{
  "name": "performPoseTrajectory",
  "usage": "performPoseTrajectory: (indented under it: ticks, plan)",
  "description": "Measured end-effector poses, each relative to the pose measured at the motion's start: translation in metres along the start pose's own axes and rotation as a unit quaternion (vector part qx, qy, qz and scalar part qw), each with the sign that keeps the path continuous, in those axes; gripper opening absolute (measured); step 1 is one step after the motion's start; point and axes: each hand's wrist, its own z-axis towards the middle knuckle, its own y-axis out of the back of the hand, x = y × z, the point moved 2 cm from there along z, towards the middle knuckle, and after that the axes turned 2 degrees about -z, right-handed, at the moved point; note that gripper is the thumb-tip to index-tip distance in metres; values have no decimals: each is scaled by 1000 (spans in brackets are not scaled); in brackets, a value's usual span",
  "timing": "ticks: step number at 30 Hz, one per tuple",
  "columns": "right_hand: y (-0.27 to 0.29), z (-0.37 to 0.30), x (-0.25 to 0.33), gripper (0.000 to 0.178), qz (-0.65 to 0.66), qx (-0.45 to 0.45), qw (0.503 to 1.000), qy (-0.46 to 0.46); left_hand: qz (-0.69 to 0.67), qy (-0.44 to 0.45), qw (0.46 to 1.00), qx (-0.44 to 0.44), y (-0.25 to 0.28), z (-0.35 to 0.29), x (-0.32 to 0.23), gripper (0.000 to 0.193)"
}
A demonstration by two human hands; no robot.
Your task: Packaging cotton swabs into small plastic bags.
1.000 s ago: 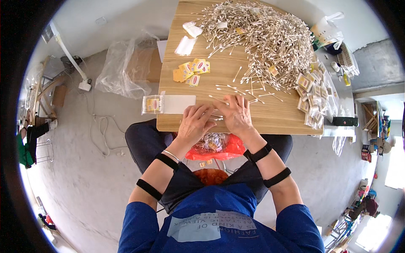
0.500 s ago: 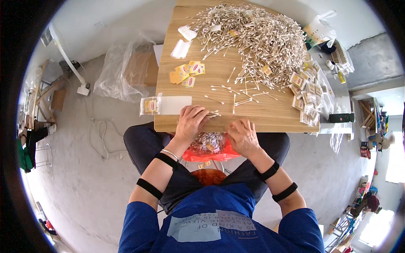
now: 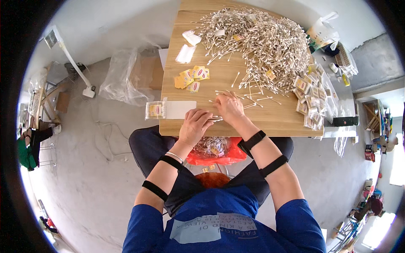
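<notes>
Near the front edge of the wooden table, my left hand (image 3: 195, 126) is closed round a small bunch of cotton swabs (image 3: 216, 119), whose ends stick out to the right of its fingers. Just beyond it, my right hand (image 3: 229, 106) reaches over the loose swabs (image 3: 265, 99), fingers bent down and closed; a white swab tip shows beside its fingertips, and the rest is hidden under the hand. Left of my left hand lies a white strip (image 3: 182, 109), with a clear pack of swabs (image 3: 155, 110) at its outer end, jutting past the table's left edge.
A large heap of swabs (image 3: 274, 46) covers the far right of the table (image 3: 253, 126). Yellow cards (image 3: 192, 78) and white sleeves (image 3: 185, 54) lie at left. Filled packs (image 3: 310, 99) are piled on the right edge. A red bag (image 3: 202, 159) of swabs sits below the front edge.
My right hand has moved from the table's front edge forward and left, onto the loose swabs. My left hand stays near the edge with its bunch. The whole view has shifted slightly.
</notes>
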Motion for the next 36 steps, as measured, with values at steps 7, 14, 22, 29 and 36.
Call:
performPoseTrajectory:
  ticks: [7, 14, 22, 29, 36]
  plan:
    - [11, -11, -2, 12, 272, 5, 955, -119, -36, 45, 998, -34, 10, 5, -5, 36]
    - [47, -51, 25, 9, 774, -52, 614, -146, -283, 206, 934, -66, 31, 27, -61, 31]
    - [78, -85, 40, 13, 615, -205, 757, -79, -392, 213, 884, -140, 50, 31, -85, 14]
    - [112, -107, 51, 12, 122, -268, 942, 159, -296, 163, 938, -73, 73, 30, -101, 10]
    - [111, -122, 56, 6, 339, -161, 922, 91, -510, 171, 841, -54, 76, 28, -108, 7]
